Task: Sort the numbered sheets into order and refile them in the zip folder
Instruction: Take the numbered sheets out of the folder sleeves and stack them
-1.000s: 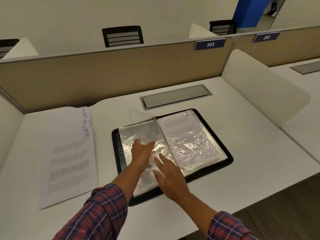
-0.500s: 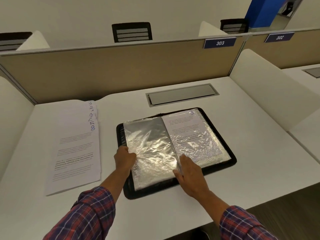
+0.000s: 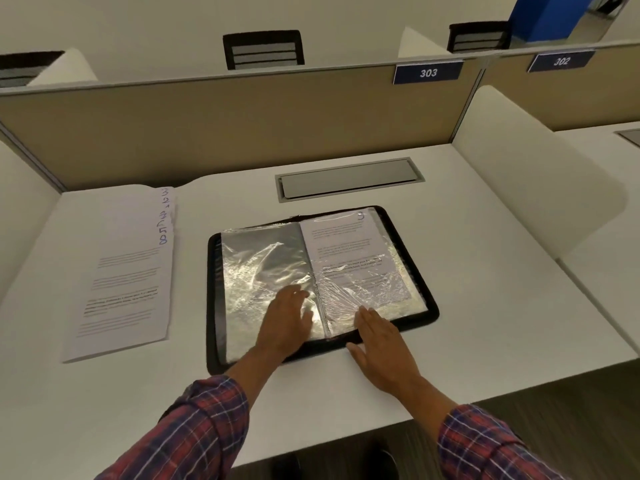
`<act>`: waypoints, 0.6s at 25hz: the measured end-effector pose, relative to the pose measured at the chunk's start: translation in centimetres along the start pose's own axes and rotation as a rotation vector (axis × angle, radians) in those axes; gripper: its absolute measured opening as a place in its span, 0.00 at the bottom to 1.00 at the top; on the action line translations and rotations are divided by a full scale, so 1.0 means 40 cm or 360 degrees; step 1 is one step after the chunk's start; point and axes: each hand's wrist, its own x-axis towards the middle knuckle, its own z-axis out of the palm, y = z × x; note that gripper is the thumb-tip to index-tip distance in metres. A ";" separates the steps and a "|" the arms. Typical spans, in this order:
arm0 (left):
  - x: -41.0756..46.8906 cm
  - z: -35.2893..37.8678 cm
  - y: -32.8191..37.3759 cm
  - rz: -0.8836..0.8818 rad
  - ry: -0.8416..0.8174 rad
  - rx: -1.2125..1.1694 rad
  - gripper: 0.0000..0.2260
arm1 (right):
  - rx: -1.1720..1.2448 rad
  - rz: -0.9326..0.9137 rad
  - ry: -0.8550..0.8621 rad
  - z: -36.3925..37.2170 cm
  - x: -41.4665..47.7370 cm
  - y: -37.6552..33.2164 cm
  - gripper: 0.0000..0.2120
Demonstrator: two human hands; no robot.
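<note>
**On the desk: zip folder open, both palms flat**

Beneath the left hand and the right hand, a white desk, walled beyond the fingertips by a tan partition and, off to the right of the right hand, by a white side panel.

Directly under both hands, the black zip folder, spread open and flat, spine pointing away from the wrists.

Well to the left of the left hand, apart from the folder, a stack of numbered sheets, printed side up, fanned along the far right edge, with blue handwritten numbers showing one below another.

Under the left hand, the folder's left plastic sleeve: crinkled, shiny, grey throughout.

Beyond the right hand's fingertips, the right sleeve, holding one printed sheet with a blue handwritten mark at its far corner, digit unclear.

Farther beyond the folder, a grey cable-tray lid set into the desk.

Left hand: fingers straight and slightly spread, lying flat on the left plastic sleeve just beside the spine, somewhat blurred.

Right hand: fingers straight and close together, palm over the desk and the folder's near rim, fingertips touching the right sleeve's near corner. Nothing gripped by either.

At both wrists, plaid cuffs.

Atop the partition, beyond and right of the right hand, small blue labels reading 303 and 302.
</note>
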 end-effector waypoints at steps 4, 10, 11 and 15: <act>-0.014 0.082 0.120 0.0220 -0.0132 -0.0091 0.21 | -0.0075 0.0041 0.0015 -0.017 -0.043 0.093 0.34; -0.012 0.144 0.197 0.0401 -0.0139 -0.0017 0.14 | -0.0002 0.0077 0.0091 -0.029 -0.089 0.190 0.35; -0.010 0.147 0.202 0.0403 -0.0108 -0.0003 0.10 | 0.0022 0.0078 0.0110 -0.031 -0.094 0.200 0.35; 0.000 0.141 0.215 0.0345 -0.0057 0.0109 0.05 | 0.0058 -0.0056 0.0314 -0.043 -0.107 0.229 0.31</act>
